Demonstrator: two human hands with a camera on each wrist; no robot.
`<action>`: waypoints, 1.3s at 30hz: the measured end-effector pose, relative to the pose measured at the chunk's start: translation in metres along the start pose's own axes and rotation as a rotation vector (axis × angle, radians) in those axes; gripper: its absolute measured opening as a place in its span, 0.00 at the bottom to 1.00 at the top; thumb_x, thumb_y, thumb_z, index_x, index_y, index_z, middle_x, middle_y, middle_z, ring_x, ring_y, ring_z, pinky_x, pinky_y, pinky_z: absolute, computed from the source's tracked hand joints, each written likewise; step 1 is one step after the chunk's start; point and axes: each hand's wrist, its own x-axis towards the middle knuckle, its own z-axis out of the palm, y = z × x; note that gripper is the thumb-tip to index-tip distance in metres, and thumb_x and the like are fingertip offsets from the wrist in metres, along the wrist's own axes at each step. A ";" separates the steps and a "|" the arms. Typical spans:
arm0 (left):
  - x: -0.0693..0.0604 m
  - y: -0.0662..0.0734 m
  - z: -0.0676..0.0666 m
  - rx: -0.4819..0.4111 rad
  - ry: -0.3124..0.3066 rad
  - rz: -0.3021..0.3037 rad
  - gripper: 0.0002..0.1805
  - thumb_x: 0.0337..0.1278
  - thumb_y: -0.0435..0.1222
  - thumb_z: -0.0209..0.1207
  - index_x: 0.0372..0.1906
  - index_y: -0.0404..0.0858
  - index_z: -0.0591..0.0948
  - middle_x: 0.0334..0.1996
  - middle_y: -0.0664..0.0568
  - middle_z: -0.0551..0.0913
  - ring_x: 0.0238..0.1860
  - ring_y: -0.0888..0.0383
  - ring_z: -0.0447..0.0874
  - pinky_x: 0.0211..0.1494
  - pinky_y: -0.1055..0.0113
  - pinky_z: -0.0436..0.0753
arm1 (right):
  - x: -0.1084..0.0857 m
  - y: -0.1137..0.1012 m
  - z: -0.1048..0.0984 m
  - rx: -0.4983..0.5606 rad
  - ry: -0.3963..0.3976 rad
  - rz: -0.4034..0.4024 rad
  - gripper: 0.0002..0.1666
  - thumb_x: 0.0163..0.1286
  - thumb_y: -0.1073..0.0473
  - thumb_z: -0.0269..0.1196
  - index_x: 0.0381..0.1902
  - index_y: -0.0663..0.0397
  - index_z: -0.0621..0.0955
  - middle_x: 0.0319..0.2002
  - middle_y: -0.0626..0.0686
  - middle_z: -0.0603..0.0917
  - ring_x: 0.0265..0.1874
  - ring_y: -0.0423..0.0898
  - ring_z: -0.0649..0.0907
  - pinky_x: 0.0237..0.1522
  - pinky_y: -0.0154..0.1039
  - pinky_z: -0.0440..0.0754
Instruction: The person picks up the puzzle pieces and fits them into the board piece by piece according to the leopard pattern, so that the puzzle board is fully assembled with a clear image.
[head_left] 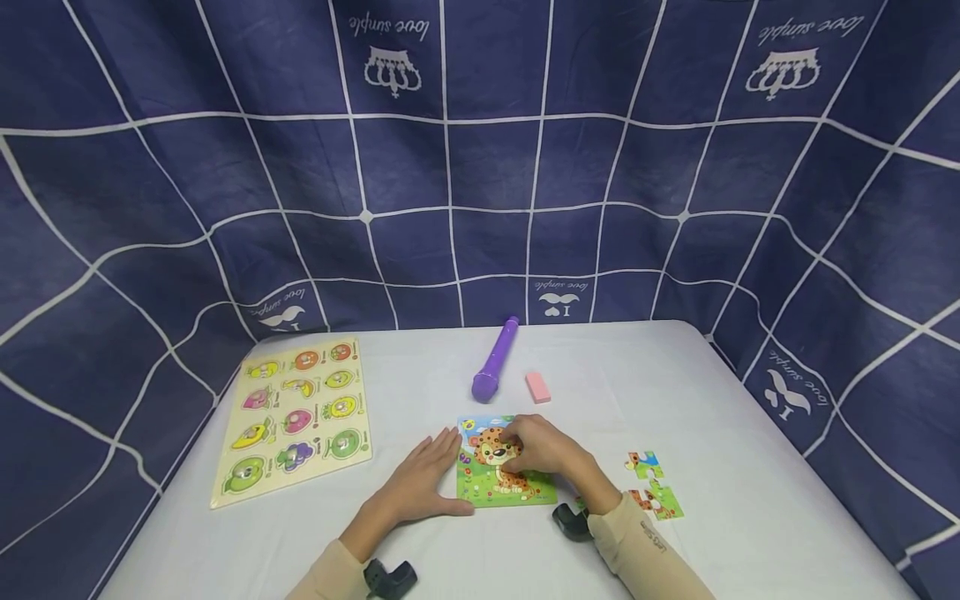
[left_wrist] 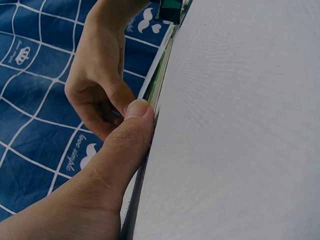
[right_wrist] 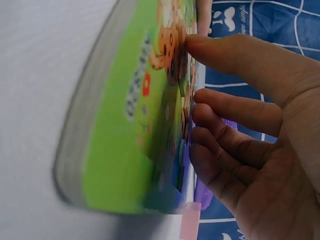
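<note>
A leopard jigsaw puzzle [head_left: 517, 497] in a thick green-bordered board lies on the white table. My left hand [head_left: 423, 483] rests flat beside it, fingers straight along its left edge, with the thumb near the lower left corner. Over the puzzle's middle, my right hand [head_left: 543, 446] has its fingers bent and pinches a puzzle piece [right_wrist: 182, 55] that stands slightly proud of the board. Part of the picture is hidden beneath that hand. Loose jigsaw pieces [head_left: 662, 500] lie right of the board, near the right forearm.
A wooden fruit puzzle board [head_left: 311, 406] lies at the left. Behind the leopard puzzle are a purple toy microphone [head_left: 497, 362] and a pink block [head_left: 537, 387]. A navy checked curtain [head_left: 487, 167] encloses the table's [head_left: 750, 533] back and sides.
</note>
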 end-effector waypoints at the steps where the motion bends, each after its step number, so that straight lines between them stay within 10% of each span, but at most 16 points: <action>1: 0.000 0.000 0.000 -0.002 -0.003 -0.001 0.65 0.39 0.76 0.56 0.76 0.37 0.54 0.78 0.46 0.50 0.79 0.50 0.47 0.80 0.50 0.51 | 0.000 0.000 0.000 -0.002 0.000 0.003 0.26 0.52 0.51 0.75 0.47 0.58 0.85 0.36 0.46 0.82 0.34 0.38 0.76 0.38 0.33 0.79; 39: 0.000 -0.001 0.001 -0.003 -0.001 -0.003 0.65 0.40 0.76 0.56 0.76 0.37 0.53 0.78 0.46 0.50 0.79 0.50 0.47 0.80 0.50 0.51 | -0.012 0.016 -0.004 0.106 0.010 -0.075 0.24 0.51 0.52 0.76 0.46 0.54 0.85 0.40 0.47 0.85 0.37 0.41 0.80 0.40 0.32 0.81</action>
